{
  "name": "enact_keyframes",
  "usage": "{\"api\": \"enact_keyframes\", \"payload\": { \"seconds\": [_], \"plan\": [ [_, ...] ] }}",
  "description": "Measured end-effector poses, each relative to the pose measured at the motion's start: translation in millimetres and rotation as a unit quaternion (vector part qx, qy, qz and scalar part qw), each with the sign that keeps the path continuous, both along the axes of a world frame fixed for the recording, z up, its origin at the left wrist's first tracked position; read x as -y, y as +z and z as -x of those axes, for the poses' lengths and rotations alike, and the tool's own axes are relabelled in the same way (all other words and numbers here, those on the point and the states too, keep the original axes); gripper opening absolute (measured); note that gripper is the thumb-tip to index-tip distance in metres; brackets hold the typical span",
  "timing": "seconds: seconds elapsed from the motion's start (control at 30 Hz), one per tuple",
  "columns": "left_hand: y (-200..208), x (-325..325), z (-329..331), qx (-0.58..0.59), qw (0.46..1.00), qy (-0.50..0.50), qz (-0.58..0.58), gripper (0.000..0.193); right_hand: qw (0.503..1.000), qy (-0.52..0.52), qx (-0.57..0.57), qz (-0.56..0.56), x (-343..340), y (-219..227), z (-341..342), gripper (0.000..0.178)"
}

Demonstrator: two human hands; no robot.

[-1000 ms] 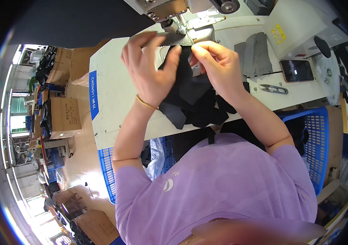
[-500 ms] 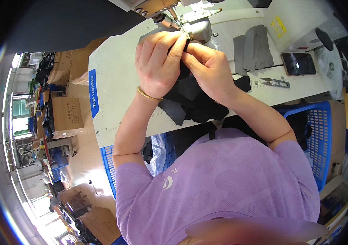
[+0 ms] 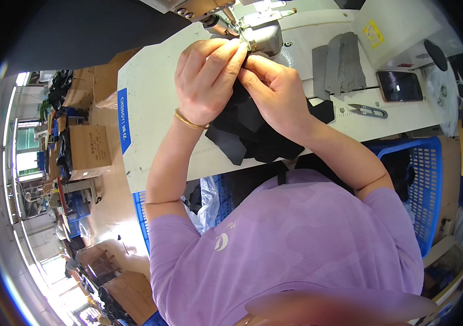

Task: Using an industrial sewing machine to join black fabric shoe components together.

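Right in front of the needle area of a sewing machine (image 3: 267, 37), my two hands meet at a dark piece of fabric (image 3: 246, 108). My left hand (image 3: 205, 79) is closed, its fingertips pinching the cloth close to the presser foot. Beside it my right hand (image 3: 277, 95) pinches the same cloth between thumb and forefinger. Most of the fabric hangs below the hands in black folds over the table's near edge. The fingers hide exactly where the cloth meets the foot.
Grey fabric strips (image 3: 343, 62) lie right of the machine. Near them are thread snips (image 3: 368, 111) and a phone (image 3: 400, 86) on the white table (image 3: 158, 81). A blue basket (image 3: 427, 190) stands at lower right, and cardboard boxes (image 3: 90, 149) line the floor at left.
My left hand and forearm have shifted slightly left. The right hand stays nearly in place, and both keep hold of the fabric.
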State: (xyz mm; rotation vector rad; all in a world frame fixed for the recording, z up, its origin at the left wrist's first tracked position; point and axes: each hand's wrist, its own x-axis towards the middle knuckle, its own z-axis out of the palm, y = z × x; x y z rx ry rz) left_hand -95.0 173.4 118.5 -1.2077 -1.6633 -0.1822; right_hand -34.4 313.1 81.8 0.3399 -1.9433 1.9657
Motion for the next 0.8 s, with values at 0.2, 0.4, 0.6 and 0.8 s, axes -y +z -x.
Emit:
{"api": "enact_keyframes", "payload": {
  "seconds": [0.2,0.4,0.6,0.8],
  "plan": [
    [-0.7,6.8,-0.1,0.020,1.000,-0.005,0.001,0.035,1.000,-0.006,-0.007,0.015,8.4,-2.0,1.6,0.015],
    [1.8,9.8,1.1,0.039,0.999,-0.003,0.007,0.037,0.999,-0.010,-0.016,0.048,15.0,-1.8,6.1,0.014],
    [-1.2,5.2,6.0,0.026,1.000,0.002,-0.003,0.037,0.998,0.002,-0.006,0.069,12.3,0.8,9.3,0.013],
    [-6.7,5.9,7.7,0.031,0.999,0.012,-0.032,0.037,0.998,-0.004,-0.004,0.056,14.2,-0.5,10.3,0.015]
  ]
}}
